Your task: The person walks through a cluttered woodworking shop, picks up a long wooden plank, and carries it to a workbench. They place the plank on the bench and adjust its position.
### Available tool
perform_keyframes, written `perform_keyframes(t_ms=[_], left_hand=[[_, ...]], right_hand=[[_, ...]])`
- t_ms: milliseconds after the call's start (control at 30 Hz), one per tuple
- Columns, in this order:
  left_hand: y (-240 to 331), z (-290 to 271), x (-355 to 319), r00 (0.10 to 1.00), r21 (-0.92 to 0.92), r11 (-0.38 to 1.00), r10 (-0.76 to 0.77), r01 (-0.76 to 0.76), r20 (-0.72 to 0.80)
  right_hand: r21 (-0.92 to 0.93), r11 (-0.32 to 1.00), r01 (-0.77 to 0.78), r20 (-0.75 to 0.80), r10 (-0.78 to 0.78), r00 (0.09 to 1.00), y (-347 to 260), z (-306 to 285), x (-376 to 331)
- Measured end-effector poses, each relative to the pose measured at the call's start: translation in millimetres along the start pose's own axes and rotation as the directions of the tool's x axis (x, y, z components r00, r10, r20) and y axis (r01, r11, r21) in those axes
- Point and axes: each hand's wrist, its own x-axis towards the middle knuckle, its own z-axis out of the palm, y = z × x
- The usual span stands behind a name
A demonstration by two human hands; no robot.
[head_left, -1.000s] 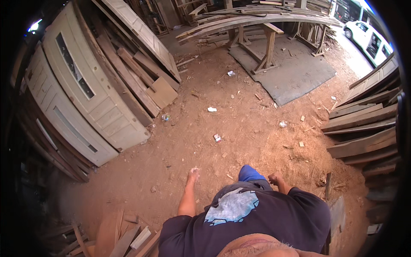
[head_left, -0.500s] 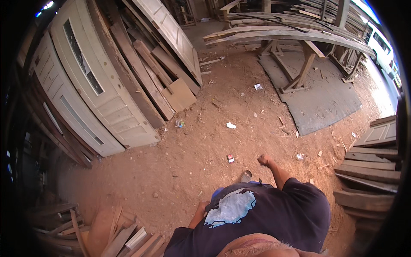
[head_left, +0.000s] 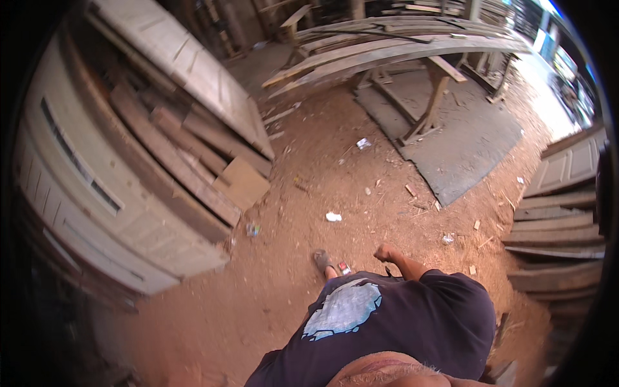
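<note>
My right hand (head_left: 385, 252) is held out in front of my waist with its fingers curled closed. Whatever it may hold is hidden or too small to make out. My left hand is out of sight beside my dark T-shirt (head_left: 412, 316), which has a pale patch printed on its front. One sandalled foot (head_left: 324, 261) is on the dirt floor, beside a small red and white packet (head_left: 344, 267). Neither hand is seen touching any object around me.
Panelled doors (head_left: 97, 187) and planks (head_left: 174, 155) lean at the left. Ahead, long boards (head_left: 387, 55) rest on wooden trestles (head_left: 429, 103) over a grey mat (head_left: 458, 155). Stacked timber (head_left: 554, 238) stands at the right. Litter and wood chips dot the floor.
My foot has come forward beside the packet. The doors, trestles and mat have shifted left in view. My left hand has gone out of sight; my right hand stays closed.
</note>
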Motion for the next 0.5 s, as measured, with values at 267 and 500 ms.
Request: perform_keyframes(t_ms=[267,500], left_hand=[[157,-172,194,0.978,-0.01,0.98,0.195,-0.197,-0.074],[344,-251,261,0.983,-0.301,0.936,0.178,-0.185,-0.048]], right_hand=[[0.107,0.89,-0.443,-0.076,0.452,0.889,17,-35,-16],[-0.221,0.972,0.083,-0.407,-0.169,0.898,-45,-67,44]])
